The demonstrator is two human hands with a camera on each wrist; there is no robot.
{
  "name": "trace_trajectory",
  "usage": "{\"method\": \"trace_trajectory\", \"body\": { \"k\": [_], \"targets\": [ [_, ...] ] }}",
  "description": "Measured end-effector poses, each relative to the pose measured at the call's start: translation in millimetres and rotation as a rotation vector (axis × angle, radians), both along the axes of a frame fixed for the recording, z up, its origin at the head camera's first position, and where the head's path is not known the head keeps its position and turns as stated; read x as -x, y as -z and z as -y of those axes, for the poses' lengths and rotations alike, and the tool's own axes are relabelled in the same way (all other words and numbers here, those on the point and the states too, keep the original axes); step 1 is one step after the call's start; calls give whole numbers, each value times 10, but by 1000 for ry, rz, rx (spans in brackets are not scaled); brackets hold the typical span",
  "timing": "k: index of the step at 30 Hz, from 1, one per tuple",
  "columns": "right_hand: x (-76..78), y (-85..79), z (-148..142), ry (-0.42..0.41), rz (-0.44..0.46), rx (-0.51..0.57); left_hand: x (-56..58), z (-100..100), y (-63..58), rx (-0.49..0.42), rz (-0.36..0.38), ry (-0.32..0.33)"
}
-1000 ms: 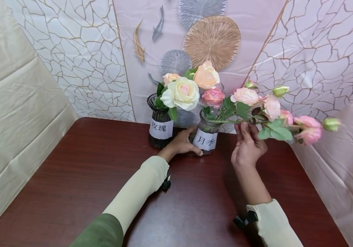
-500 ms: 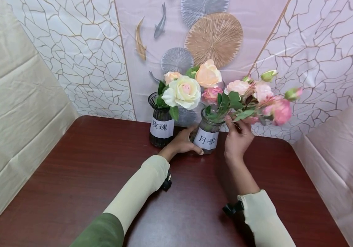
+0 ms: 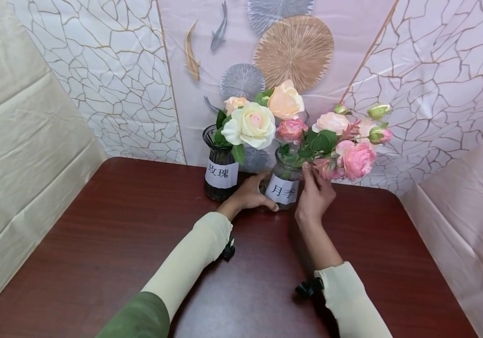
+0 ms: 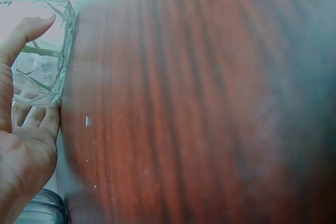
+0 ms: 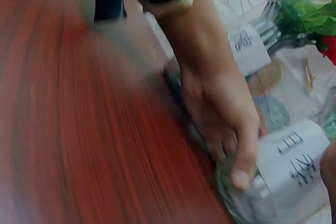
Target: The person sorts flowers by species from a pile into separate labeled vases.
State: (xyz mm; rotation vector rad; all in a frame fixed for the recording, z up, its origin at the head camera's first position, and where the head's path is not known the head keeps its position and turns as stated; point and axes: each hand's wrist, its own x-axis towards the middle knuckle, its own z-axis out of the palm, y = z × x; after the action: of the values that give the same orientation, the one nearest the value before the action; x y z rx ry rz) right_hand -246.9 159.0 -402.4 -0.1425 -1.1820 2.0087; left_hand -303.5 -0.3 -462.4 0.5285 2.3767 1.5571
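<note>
My left hand (image 3: 250,193) grips the lower part of a clear glass vase (image 3: 282,206) from the left. The vase stands on the table with a white label (image 3: 281,188) bearing dark characters; stems show through its glass (image 4: 44,51) in the left wrist view. A spray of artificial pink roses (image 3: 356,159), with buds and green leaves, leans out over the vase's right side. Just right of the vase mouth my right hand (image 3: 315,195) pinches its stem; leaves and blooms hide part of the fingers. One pink rose (image 3: 292,130) rises above the vase.
A darker glass vase (image 3: 220,192) with its own label stands left of the clear one, holding cream and peach roses (image 3: 252,126). Patterned cloth (image 3: 131,84) hangs close behind the brown table (image 3: 148,249).
My right hand has moved left, close to the vase mouth, bringing the pink rose spray inward and more upright. My left hand stays on the clear vase.
</note>
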Motion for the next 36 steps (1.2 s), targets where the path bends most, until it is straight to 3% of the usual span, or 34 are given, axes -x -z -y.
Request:
{"method": "trace_trajectory", "body": {
  "k": [3,6,13,16,20,24,28,36],
  "targets": [
    [15,9,49,-46,-27,203,2,-23,10,5,-5,6],
    [12,-3,60,-78,-30,293,-2,-49,11,0,-5,10],
    [-34,-84,30,-119,72,199,-12,-59,2,-20,-19,18],
    [-92,-100,-3,-186,85,219,-1,-61,13,-26,-25,28],
    [-200,-7,-76,-318,140,208,18,-58,22,-10,-25,34],
    [-319,167,-198,-412,285,96,-7,-49,-2,12,-9,42],
    [-389,288,-348,-458,378,33,-54,-39,-39,13,-23,63],
    [-466,312,-521,-501,439,-58,-72,6,-53,-36,-71,99]
  ]
}}
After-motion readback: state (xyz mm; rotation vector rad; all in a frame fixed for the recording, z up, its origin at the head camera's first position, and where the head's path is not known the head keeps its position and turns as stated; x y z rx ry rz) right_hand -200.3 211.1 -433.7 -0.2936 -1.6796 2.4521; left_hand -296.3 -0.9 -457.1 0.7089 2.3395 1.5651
